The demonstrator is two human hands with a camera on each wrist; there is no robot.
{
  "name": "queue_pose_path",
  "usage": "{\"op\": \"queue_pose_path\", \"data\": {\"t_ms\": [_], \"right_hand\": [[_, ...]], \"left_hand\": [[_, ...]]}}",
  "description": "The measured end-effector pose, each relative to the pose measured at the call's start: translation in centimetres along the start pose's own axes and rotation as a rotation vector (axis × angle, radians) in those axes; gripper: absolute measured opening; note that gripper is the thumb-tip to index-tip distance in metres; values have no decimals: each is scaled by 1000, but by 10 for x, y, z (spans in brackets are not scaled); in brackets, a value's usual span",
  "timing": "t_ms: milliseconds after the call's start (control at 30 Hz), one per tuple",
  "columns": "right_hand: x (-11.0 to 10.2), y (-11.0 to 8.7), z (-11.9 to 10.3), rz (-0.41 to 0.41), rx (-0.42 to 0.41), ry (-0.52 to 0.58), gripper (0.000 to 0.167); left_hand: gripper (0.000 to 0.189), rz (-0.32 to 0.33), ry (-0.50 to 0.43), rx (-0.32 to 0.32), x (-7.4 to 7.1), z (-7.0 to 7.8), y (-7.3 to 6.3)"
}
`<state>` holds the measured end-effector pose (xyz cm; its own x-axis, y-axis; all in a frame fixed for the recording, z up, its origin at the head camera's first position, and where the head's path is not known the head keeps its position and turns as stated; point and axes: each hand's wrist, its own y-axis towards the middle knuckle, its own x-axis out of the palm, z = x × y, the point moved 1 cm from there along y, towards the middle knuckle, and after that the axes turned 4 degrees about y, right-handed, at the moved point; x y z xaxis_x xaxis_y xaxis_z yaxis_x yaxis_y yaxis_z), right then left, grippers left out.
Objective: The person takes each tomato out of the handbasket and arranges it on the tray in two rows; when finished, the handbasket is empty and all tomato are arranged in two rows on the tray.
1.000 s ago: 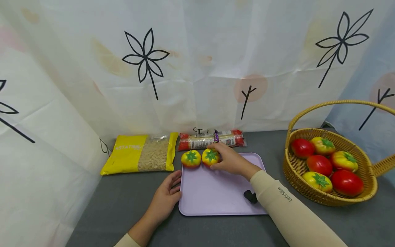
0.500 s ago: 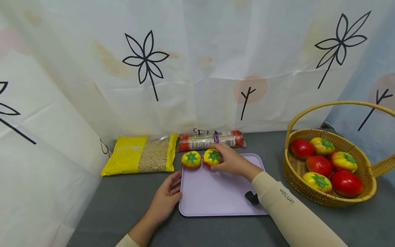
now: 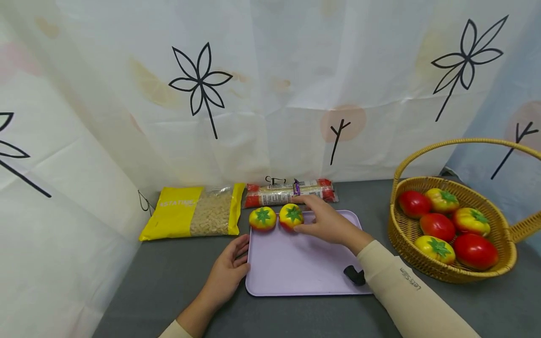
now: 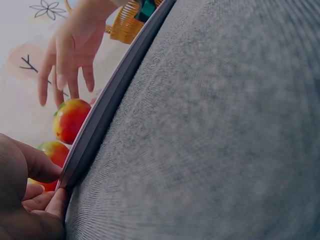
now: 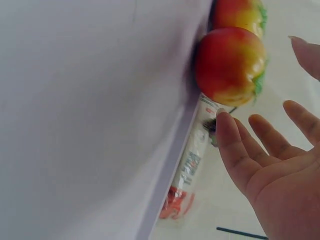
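Observation:
Two round yellow-and-red toy fruits with green star-shaped tops stand side by side at the back left of a lilac tray (image 3: 296, 267): the left fruit (image 3: 262, 218) and the right fruit (image 3: 291, 217). My right hand (image 3: 327, 223) hovers just right of the right fruit, fingers spread. In the right wrist view, a small gap separates its fingertips from that fruit (image 5: 230, 65). My left hand (image 3: 228, 267) rests against the tray's left edge, thumb and fingertips touching it. Seen from the left wrist, the thumb lies at the tray's rim (image 4: 90, 125).
A wicker basket (image 3: 395, 234) with several red and yellow toy fruits stands at the right. Behind the tray lie a yellow bag of grain-like food (image 3: 192, 211) and a red-ended clear packet (image 3: 291, 192). A small black object (image 3: 354, 275) shows beside the right sleeve.
My right hand has let go of the right fruit and drawn back to the right. That fruit has shifted slightly right on the tray. The left hand stays at the edge.

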<state>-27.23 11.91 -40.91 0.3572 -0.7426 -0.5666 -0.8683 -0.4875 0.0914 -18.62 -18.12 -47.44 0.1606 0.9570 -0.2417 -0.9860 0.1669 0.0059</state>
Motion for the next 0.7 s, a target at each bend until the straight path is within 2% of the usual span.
{"op": "queue_pose_path", "data": {"t_ms": [267, 467, 700], "right_hand": [[-11, -29, -2, 73, -49, 8, 72], [-22, -53, 0, 114, -95, -3, 66], [-31, -78, 1, 111, -130, -24, 60]], "left_hand": [[70, -4, 6, -11, 0, 1, 0], [70, 1, 7, -6, 0, 2, 0], [70, 3, 4, -10, 1, 0, 0]]}}
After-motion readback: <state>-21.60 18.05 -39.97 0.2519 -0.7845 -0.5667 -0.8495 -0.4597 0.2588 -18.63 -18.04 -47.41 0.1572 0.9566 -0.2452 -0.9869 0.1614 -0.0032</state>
